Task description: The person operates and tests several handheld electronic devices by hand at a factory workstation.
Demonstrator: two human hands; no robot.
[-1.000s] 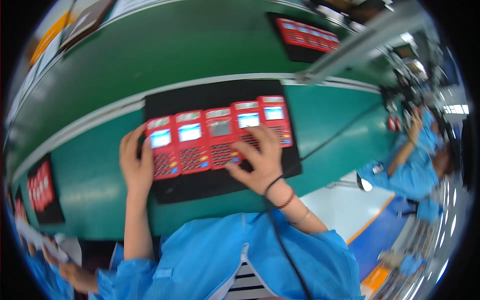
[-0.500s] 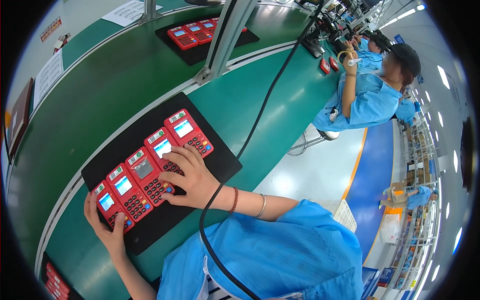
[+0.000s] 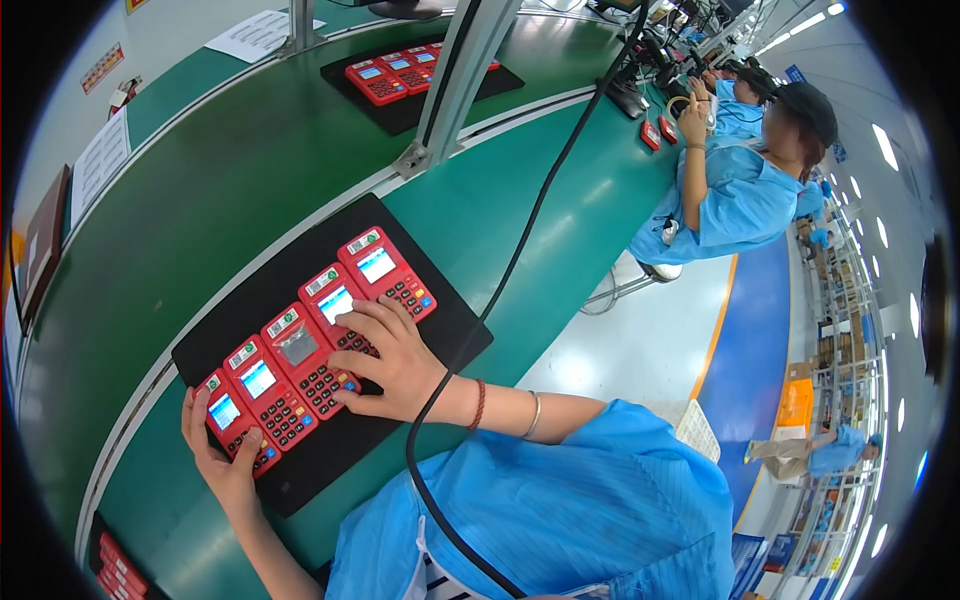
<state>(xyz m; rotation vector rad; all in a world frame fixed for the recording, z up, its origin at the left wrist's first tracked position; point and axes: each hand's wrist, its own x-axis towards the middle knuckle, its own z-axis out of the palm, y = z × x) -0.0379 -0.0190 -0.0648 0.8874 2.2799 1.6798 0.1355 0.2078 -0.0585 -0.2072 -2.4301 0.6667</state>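
Several red handheld payment terminals with small screens and black keypads lie side by side in a slanting row on a black mat (image 3: pixel 300 490). My left hand (image 3: pixel 222 465) is closed around the leftmost terminal (image 3: pixel 224 412), fingers along its outer edge and thumb by its keypad. My right hand (image 3: pixel 395 365) lies with its fingers apart over the middle of the row. Its fingertips reach the lower screen of one lit terminal (image 3: pixel 322 284), and its thumb is by the keypad of the neighbouring terminal with a grey screen (image 3: pixel 297 343). The rightmost terminal (image 3: pixel 376 265) is untouched.
A black cable (image 3: pixel 540 205) hangs across my right wrist area. A metal post (image 3: pixel 455 90) rises from the green bench (image 3: pixel 520 230). More terminals lie on a far mat (image 3: pixel 400 118) and at lower left. A co-worker in blue (image 3: pixel 740 205) sits at right.
The whole picture has shifted slightly. My hands keep nearly the same places on the terminals. The co-worker's hands have moved a little, and a distant person at right has changed position.
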